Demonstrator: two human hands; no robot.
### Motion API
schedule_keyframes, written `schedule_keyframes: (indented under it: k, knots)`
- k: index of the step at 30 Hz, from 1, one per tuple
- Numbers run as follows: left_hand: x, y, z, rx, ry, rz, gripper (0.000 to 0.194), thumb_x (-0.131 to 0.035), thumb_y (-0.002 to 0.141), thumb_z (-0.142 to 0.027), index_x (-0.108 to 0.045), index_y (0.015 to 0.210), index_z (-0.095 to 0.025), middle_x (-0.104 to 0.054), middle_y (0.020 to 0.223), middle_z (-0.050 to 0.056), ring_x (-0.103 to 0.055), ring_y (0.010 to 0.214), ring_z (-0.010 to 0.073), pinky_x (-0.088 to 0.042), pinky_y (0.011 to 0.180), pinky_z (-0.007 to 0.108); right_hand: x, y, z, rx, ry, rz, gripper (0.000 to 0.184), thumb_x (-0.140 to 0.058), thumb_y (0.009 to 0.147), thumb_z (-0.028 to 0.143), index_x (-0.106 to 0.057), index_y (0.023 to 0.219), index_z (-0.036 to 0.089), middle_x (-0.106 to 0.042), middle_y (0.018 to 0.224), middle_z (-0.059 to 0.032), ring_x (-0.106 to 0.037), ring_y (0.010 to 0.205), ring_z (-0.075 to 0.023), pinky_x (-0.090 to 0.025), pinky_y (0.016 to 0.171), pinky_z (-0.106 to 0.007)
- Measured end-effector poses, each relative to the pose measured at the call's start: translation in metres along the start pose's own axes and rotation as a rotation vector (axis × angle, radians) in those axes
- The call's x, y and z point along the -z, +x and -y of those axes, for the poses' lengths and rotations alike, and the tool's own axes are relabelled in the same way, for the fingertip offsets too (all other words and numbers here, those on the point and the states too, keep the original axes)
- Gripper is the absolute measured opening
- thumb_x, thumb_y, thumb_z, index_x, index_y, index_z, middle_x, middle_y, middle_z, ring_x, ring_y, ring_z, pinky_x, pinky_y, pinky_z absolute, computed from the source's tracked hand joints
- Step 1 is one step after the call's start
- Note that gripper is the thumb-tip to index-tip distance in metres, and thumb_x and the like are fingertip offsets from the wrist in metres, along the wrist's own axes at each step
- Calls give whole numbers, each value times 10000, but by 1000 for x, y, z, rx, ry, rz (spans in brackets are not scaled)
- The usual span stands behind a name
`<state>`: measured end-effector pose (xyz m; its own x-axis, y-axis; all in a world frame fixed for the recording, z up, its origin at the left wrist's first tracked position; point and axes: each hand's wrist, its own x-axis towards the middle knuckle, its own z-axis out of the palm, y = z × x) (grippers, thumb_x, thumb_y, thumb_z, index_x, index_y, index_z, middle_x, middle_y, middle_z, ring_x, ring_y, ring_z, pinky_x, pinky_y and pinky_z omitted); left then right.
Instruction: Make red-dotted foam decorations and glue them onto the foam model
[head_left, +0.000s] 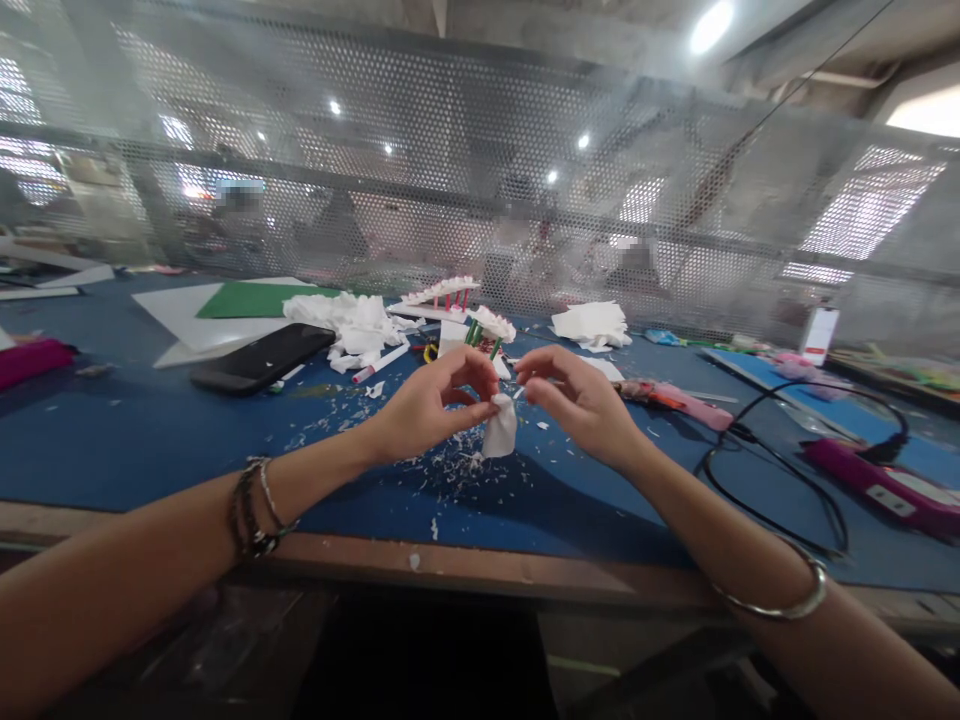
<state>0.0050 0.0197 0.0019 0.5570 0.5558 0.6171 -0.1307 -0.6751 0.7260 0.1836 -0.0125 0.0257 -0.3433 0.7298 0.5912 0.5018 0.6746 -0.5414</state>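
My left hand (pixel 442 395) pinches a soft white piece of paper (pixel 500 428) by its top between thumb and fingers, and the paper hangs down over the table. Close by on the right, my right hand (pixel 581 400) has its fingers curled toward the thumb, with a thin white scrap (pixel 519 393) at the tips. Small white shreds (pixel 472 465) lie scattered on the blue tabletop (pixel 352 490) below. Just behind the hands stand green sticks (pixel 474 333) topped with white ruffled pieces (pixel 493 322).
A black phone (pixel 262 360), crumpled white paper (pixel 352 322) and a marker (pixel 381 362) lie left. To the right are a pink-handled tool (pixel 686 402), a black cable (pixel 787 480) and a magenta power strip (pixel 885 490). A perforated metal screen (pixel 450 150) borders the back.
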Motion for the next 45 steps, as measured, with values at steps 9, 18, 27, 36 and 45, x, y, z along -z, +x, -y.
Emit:
schedule_keyframes:
  k: [9, 18, 27, 36, 45]
  knots:
    - [-3, 0, -1, -7, -15, 22, 198, -548, 700, -163, -378, 798, -189, -479, 792, -4, -520, 743, 102, -457, 636, 222, -10, -5, 7, 99, 80, 97, 164, -599, 698, 239, -527, 831, 176, -525, 730, 13, -499, 625, -72, -448, 605, -218]
    - [-3, 0, -2, 67, -113, 53, 245, -533, 680, -135, -334, 811, -193, -496, 794, 11, -533, 767, 118, -458, 658, 239, -4, -2, 3, 133, 15, 181, 190, -586, 721, 239, -638, 901, 202, -514, 710, 6, -473, 631, -74, -383, 551, -208]
    - [-5, -2, -3, 106, -62, 128, 251, -541, 688, -181, -375, 876, -180, -454, 888, 26, -510, 830, 131, -438, 716, 264, -10, -3, 7, -26, 151, 96, 105, -611, 677, 253, -597, 734, 166, -520, 685, 11, -500, 608, -75, -432, 582, -226]
    - [-7, -2, -1, 70, 340, 197, 215, -385, 811, -297, -513, 886, -142, -585, 810, 61, -523, 725, 159, -386, 646, 263, -18, -3, 11, -91, 172, 9, 117, -588, 688, 258, -570, 761, 168, -573, 709, 5, -539, 589, -66, -462, 550, -203]
    - [-6, -2, -9, 85, 282, 347, 427, -232, 856, -347, -475, 556, -165, -525, 522, 17, -464, 517, 115, -357, 541, 226, -13, -1, 11, -171, 384, 118, 130, -598, 682, 206, -606, 792, 136, -580, 662, 4, -515, 552, -56, -438, 522, -200]
